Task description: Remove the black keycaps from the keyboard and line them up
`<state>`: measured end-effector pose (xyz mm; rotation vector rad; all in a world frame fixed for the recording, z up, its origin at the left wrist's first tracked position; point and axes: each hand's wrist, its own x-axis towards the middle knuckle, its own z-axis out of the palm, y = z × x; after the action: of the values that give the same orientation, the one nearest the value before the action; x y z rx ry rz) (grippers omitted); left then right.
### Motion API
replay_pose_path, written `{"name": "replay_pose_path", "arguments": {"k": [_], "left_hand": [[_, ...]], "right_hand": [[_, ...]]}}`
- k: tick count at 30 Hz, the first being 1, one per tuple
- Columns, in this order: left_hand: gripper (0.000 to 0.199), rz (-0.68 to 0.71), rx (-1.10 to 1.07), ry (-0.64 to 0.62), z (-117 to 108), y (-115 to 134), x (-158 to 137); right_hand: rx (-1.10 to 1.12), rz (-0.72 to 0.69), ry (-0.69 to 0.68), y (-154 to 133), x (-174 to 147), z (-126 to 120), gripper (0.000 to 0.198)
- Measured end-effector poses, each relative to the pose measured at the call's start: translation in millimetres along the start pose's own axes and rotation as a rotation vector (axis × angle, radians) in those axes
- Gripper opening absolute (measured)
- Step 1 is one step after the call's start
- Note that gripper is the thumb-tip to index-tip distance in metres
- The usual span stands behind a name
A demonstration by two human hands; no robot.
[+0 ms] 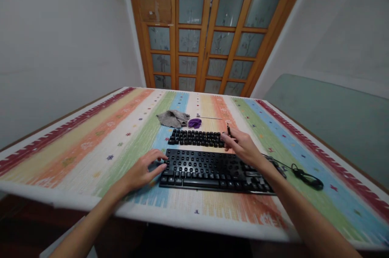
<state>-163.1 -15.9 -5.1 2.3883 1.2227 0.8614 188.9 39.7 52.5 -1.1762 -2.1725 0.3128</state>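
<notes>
Keyboard (197, 165) nearest, partly stripped of keys, person's left hand (142, 172) at its left edge, fingers and thumb spread; just beyond, right hand (243, 144), pinching a slim dark tool (229, 129), at the right end of rowed keycaps (194, 139), then purple cloth (195, 123) and grey cloth (172, 118).

Open stretch of tabletop (88, 148) left of my left hand (144, 172); room to slide sideways there. Ahead of keyboard (194, 164), rows of black keycaps (196, 138) block low pass, narrow strip between. Beyond keycaps, grey cloth (173, 118) and purple cloth (195, 123) stand in way; thin rod (210, 118) lies past purple one. My right forearm (291, 197) bars keyboard's right end from above. Bundled cable (308, 178) obstructs farther right.
</notes>
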Motion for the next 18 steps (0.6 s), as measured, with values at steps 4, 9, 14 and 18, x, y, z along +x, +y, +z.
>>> {"name": "replay_pose_path", "arguments": {"k": [4,9,14,18], "left_hand": [[0.019,0.000,-0.029,-0.011,0,4,-15],[0.020,-0.030,-0.052,-0.017,6,7,-22],[0.021,-0.072,-0.061,-0.009,13,6,-22],[0.020,-0.086,-0.084,0.008,14,4,-22]], "right_hand": [[0.121,-0.122,-0.015,-42,4,19,0.043],[0.323,-0.221,-0.182,-75,12,46,0.037],[0.265,-0.324,-0.179,-82,21,73,0.032],[0.048,-0.387,-0.285,-81,22,90,0.028]]}}
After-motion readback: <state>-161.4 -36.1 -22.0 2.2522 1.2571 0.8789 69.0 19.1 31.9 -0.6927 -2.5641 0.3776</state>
